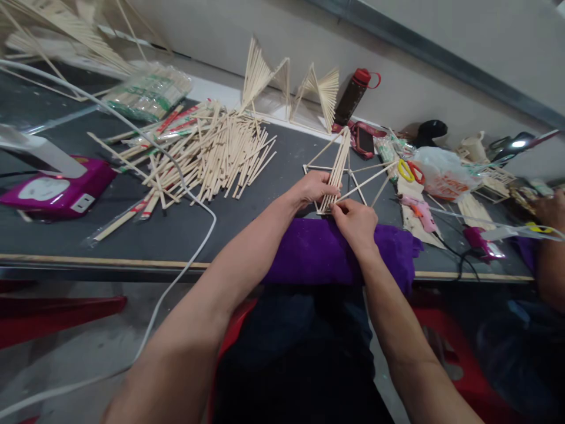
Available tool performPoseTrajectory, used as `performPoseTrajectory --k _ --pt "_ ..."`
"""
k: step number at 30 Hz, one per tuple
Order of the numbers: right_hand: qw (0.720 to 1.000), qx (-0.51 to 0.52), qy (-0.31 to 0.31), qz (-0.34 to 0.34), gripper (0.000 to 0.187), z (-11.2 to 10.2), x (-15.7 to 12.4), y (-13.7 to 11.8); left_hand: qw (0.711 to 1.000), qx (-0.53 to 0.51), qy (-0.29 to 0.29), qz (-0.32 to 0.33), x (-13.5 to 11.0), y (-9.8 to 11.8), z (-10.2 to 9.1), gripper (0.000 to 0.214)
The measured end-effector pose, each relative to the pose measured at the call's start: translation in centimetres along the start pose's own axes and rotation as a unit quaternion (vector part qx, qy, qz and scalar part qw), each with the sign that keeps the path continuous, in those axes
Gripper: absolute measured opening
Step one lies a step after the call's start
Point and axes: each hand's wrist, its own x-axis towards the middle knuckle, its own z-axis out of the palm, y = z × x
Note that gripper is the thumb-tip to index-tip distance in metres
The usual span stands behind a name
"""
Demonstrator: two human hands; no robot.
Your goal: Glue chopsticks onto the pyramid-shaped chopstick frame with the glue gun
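Note:
A small frame of wooden sticks stands at the table's front, with several sticks fanned side by side across it. My left hand is closed around the fanned sticks from the left. On the right, my right hand pinches the lower end of a chopstick, which slants up to the right over the frame. Its fingertips are close to the frame's lower edge. A folded purple cloth lies under my wrists along the table edge.
Loose chopsticks are heaped left of the frame. A pink glue gun, scissors and a plastic bag lie right. Finished stick models and a bottle stand behind. A white cable crosses the left. Another person's hand is far right.

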Motion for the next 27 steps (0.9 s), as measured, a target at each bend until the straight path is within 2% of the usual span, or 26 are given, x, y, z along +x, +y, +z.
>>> performPoseTrajectory --k 11,16,18,20,22,24,25,26,27 --pt "0.996 0.078 -0.043 -0.001 0.027 0.7 2.5 -0.3 0.998 0.003 0.055 0.006 0.7 0.5 -1.1 0.015" --pt "0.988 0.153 -0.018 0.004 0.023 1.0 2.6 0.1 0.998 0.032 0.05 0.025 0.3 0.6 -1.2 0.013" --pt "0.982 0.189 0.005 -0.001 0.023 0.9 2.3 0.3 0.997 0.041 0.046 0.041 0.2 0.7 -1.4 0.019" --pt "0.973 0.221 0.046 -0.044 0.024 0.6 1.8 0.4 0.993 0.063 0.072 0.063 0.2 0.9 -1.8 0.026" --pt "0.963 0.222 0.095 -0.119 0.024 0.1 1.5 0.7 0.978 0.099 0.153 0.102 0.2 1.3 -2.2 0.026" --pt "0.957 0.178 0.125 -0.191 0.026 -0.7 1.6 1.2 0.95 0.115 0.249 0.147 -0.2 2.0 -2.4 0.02" --pt "0.957 0.139 0.126 -0.22 0.028 -1.1 1.8 1.6 0.942 0.11 0.273 0.16 -0.5 2.4 -2.4 0.02" --pt "0.957 0.095 0.12 -0.248 0.031 -1.5 2.2 2.1 0.945 0.099 0.269 0.156 -0.9 2.8 -2.3 0.023" --pt "0.953 0.046 0.112 -0.276 0.033 -2.0 2.8 2.6 0.958 0.089 0.236 0.135 -1.3 3.1 -2.1 0.028"
